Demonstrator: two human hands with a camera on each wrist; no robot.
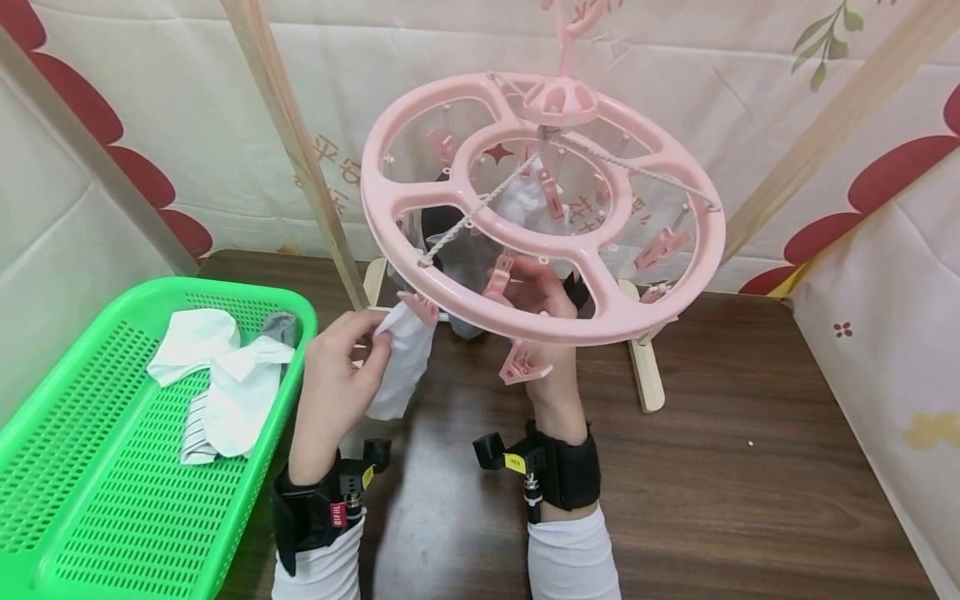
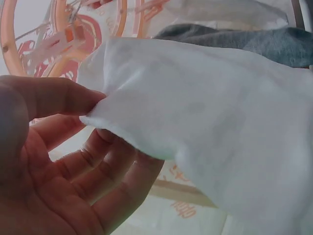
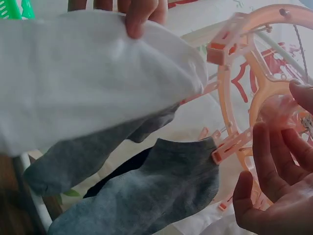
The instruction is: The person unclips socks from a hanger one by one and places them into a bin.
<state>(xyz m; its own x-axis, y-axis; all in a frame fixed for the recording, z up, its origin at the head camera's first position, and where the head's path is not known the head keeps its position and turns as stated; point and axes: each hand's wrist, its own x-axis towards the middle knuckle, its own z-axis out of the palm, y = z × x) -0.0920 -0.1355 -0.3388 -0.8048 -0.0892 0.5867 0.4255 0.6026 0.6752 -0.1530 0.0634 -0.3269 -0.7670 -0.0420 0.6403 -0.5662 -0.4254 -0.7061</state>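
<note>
My left hand point(image 1: 341, 367) pinches the edge of a white sock point(image 1: 405, 358) between thumb and forefinger. The sock hangs at the near left rim of a round pink clip hanger point(image 1: 465, 304), its upper corner at a pink clip point(image 1: 418, 307). In the left wrist view, that white sock point(image 2: 210, 107) spreads away from the fingertips. Beneath the ring, my right hand point(image 1: 543, 292) is raised beside another clip point(image 1: 498, 279). The right wrist view shows the right hand point(image 3: 279, 186) with loosely bent fingers and nothing plainly gripped. Grey socks point(image 3: 146, 191) hang behind the white one, one from a clip point(image 3: 232, 147).
A green basket point(image 1: 300, 350) at the left holds several white and grey socks point(image 1: 247, 392). Wooden posts point(image 1: 288, 133) with feet point(image 1: 645, 367) stand on the brown table point(image 1: 712, 500). Several more clips point(image 1: 660, 247) dangle from the ring. A printed cloth point(image 1: 187, 83) lies behind.
</note>
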